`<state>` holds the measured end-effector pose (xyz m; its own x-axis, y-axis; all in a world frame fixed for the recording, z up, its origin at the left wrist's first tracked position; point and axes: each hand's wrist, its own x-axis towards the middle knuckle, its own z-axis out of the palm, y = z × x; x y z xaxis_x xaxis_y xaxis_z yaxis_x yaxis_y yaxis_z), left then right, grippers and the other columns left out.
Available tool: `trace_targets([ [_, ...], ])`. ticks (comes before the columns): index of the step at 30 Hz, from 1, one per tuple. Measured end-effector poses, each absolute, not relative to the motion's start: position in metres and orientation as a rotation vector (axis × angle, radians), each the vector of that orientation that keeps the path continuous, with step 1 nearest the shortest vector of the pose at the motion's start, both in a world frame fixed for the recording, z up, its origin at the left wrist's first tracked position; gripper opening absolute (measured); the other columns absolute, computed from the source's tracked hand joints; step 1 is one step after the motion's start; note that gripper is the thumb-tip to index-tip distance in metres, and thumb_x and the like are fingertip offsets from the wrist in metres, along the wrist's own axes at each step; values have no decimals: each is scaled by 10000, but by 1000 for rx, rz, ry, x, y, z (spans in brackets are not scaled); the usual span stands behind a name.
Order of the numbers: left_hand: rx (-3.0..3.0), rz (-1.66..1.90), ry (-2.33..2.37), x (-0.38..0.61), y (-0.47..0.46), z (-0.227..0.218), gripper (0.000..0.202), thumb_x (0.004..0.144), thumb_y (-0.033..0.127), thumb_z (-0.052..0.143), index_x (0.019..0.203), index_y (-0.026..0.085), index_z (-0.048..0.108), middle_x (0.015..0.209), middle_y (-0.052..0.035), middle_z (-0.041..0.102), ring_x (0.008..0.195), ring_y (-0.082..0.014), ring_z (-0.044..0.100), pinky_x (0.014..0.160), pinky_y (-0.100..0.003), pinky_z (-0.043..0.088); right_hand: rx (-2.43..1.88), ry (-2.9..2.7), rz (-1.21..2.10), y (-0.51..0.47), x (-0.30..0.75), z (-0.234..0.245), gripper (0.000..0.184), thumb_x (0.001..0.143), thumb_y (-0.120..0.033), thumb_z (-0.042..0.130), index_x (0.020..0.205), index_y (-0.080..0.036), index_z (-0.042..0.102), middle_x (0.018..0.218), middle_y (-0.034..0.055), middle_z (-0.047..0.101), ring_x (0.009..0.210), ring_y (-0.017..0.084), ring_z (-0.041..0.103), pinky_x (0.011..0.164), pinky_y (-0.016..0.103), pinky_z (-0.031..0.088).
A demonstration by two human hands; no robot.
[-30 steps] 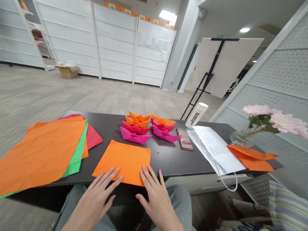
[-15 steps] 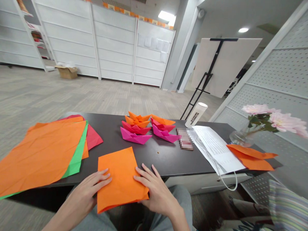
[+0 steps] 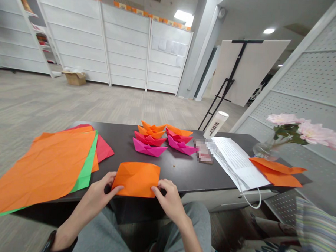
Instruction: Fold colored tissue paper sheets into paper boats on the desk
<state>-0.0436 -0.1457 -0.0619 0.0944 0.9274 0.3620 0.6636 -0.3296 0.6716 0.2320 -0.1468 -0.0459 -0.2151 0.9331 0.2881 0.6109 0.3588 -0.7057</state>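
Note:
A folded sheet of orange paper (image 3: 138, 178) is at the front edge of the dark table, held between my two hands. My left hand (image 3: 102, 190) grips its left side, thumb on top and fingers bent behind. On the right side, my right hand (image 3: 169, 196) pinches the paper in the same way. Beyond it stand folded paper boats in two rows, among them a magenta boat (image 3: 149, 147) on the left and another magenta boat (image 3: 182, 146) on the right, with red and orange boats behind.
Large orange paper sheets (image 3: 46, 161) lie at left over green and red ones. To the right are a printed page (image 3: 236, 162) with a white cable, folded orange paper (image 3: 277, 171), a white cylinder (image 3: 216, 125) and a flower vase (image 3: 267, 149). A striped cloth (image 3: 319, 225) is lower right.
The orange paper was taller and lay under my flat, spread hands. Now it is folded over into a shorter rectangle, and my hands have closed on its two sides.

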Motion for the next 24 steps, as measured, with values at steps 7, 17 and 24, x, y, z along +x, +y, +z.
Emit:
trace_targets([
  [7,1868,1092,1576,-38,-147,-66,488,833,412,641,1232,216,439,881,-18,711,841,-219,711,771,-345,580,-1439,-1763,640,-134,222,-56,473,867,-230,591,1328,-211,489,738,-47,653,669,164,604,686,278,471],
  [17,2539,1096,1591,-35,-160,-78,310,950,220,490,1224,259,629,1306,-89,606,1219,-259,571,1024,-434,488,-1487,-1983,329,-139,211,-53,202,931,-173,529,1015,-246,698,912,41,626,845,205,596,739,328,439],
  [24,2890,738,1509,-17,-181,-73,465,933,311,543,1394,254,521,1438,-63,553,1296,-255,536,1033,-386,497,-1494,-1981,279,-151,204,-36,224,922,-147,513,1026,-230,693,977,75,603,889,229,581,803,397,478],
])
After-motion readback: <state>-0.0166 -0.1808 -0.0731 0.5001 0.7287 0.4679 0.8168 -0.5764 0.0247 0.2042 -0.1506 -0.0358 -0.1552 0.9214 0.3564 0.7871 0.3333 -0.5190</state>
